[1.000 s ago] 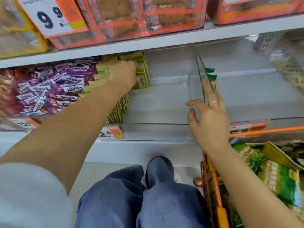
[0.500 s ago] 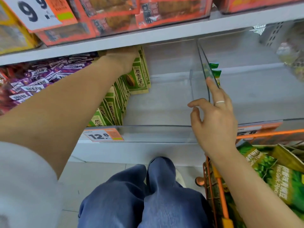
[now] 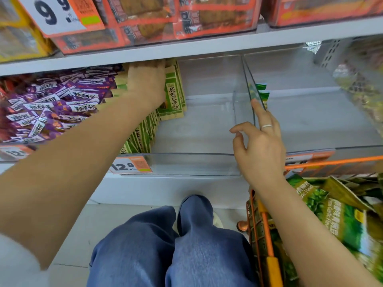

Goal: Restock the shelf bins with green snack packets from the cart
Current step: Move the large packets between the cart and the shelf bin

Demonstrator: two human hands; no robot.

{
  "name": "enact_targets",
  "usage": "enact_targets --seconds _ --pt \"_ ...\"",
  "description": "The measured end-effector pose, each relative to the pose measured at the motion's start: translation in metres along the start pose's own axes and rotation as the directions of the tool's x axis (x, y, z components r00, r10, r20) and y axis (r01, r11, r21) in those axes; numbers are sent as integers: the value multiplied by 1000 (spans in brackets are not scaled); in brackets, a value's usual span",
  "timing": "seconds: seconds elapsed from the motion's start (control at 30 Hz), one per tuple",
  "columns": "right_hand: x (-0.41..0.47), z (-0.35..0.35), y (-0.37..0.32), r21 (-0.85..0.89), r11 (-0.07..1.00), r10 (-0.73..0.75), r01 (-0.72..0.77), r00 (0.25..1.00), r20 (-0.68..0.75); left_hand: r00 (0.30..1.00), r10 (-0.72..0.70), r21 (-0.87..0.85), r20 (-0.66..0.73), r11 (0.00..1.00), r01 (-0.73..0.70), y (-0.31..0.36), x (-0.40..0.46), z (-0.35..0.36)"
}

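Green snack packets (image 3: 173, 100) stand on edge in a row along the left side of a clear shelf bin (image 3: 186, 164), running from the back of the bin toward its front lip, and the rest of that bin's floor to their right is bare. The left hand (image 3: 148, 81) reaches in under the upper shelf (image 3: 186, 50) and lies against the rearmost packets near their tops; whether its fingers are curled round a packet cannot be told, since they are hidden behind the hand itself. The right hand (image 3: 259, 146) is open, with a ringed finger stretched along the top edge of the clear divider (image 3: 248, 79) between this bin and the next one to the right, thumb and forefinger spread apart beside it. Just behind the divider, two small green packet tops (image 3: 262, 92) show in the neighbouring bin. More green packets (image 3: 344, 220) lie heaped in the orange cart (image 3: 267, 241) at lower right, below the right forearm. Left of the bin sits a pile of purple packets (image 3: 56, 106). An orange price tag (image 3: 132, 165) reading 12.8 hangs on the bin's front lip. Orange-red boxes (image 3: 176, 15) fill the shelf above, and blue-trousered knees (image 3: 165, 245) show below.
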State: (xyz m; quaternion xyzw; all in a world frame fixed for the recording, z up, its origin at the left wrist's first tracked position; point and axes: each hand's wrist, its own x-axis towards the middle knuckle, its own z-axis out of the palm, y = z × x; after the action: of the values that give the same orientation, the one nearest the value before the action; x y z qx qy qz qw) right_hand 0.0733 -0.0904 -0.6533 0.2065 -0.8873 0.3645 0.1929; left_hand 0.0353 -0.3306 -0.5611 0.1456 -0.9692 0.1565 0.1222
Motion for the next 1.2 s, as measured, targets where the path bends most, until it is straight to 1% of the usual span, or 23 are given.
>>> enact_targets --seconds 0.07,0.1,0.17,0.23,0.3,0.37,0.47,0.53,0.6,0.63,0.7,0.77,0.83,0.9,0.93,0.97,1.0,1.03,1.07,1.1,1.13,1.17,1.2 --pt "0 -6 0 26 1000 6 -7 999 49 996 -83 -165 -13 983 79 17 -23 -7" --pt "0 -11 -1 40 999 10 -14 996 90 997 -72 -244 -33 968 62 28 -38 -10" --pt "1 -27 -6 61 995 66 -74 990 129 996 -11 -369 -91 929 -24 57 -75 -17" --pt "-4 -53 -8 18 991 129 -130 990 61 989 73 -481 -125 868 -125 93 -111 -26" --pt "-17 -85 -4 -84 986 147 -146 989 6 978 145 -592 -147 780 -205 131 -146 -41" --pt "-37 -124 7 -219 963 148 -159 987 -67 956 222 -635 -190 715 -292 166 -171 -50" --pt "-67 -183 31 -435 871 146 -228 966 -213 936 281 -639 -212 684 -351 200 -191 -50" --pt "-87 -215 41 -578 738 331 -350 933 -142 933 313 -624 -178 697 -353 209 -198 -41" --pt "-105 -232 45 -716 574 529 -397 847 -46 933 340 -620 -122 708 -339 212 -201 -29" --pt "-112 -236 46 -756 530 567 -384 823 -21 935 343 -630 -93 707 -322 212 -202 -24" --pt "-121 -234 46 -798 495 576 -343 817 7 940 334 -646 -72 702 -299 211 -203 -21" --pt "-128 -225 45 -792 537 504 -291 864 24 940 328 -666 -91 682 -302 210 -204 -22" --pt "-131 -219 42 -728 632 388 -266 922 0 942 320 -701 -99 650 -294 208 -205 -24" --pt "-131 -221 37 -627 720 361 -297 932 -27 952 286 -760 -115 591 -269 205 -205 -26" --pt "-131 -224 36 -558 764 372 -323 928 -27 957 257 -804 -131 538 -254 204 -206 -29" --pt "-128 -228 35 -468 810 384 -352 923 -29 965 218 -861 -146 453 -232 202 -206 -31" --pt "-124 -232 33 -327 863 393 -385 918 -44 975 164 -924 -150 329 -197 200 -206 -36" --pt "-119 -236 31 -130 903 406 -411 912 -61 987 103 -975 -125 173 -141 196 -205 -42" --pt "-115 -238 28 74 900 433 -430 900 -48 996 61 -998 -60 6 -61 191 -204 -49" --pt "-110 -238 24 247 863 456 -442 890 -1 998 56 -987 35 -155 44 186 -201 -56" --pt "-107 -235 20 379 808 463 -451 884 63 985 98 -941 140 -297 164 179 -198 -65" --pt "-104 -230 17 473 750 459 -461 879 130 959 164 -886 230 -373 277 170 -194 -72" --pt "-101 -223 12 532 707 440 -467 878 186 929 222 -846 296 -390 363 161 -190 -80"
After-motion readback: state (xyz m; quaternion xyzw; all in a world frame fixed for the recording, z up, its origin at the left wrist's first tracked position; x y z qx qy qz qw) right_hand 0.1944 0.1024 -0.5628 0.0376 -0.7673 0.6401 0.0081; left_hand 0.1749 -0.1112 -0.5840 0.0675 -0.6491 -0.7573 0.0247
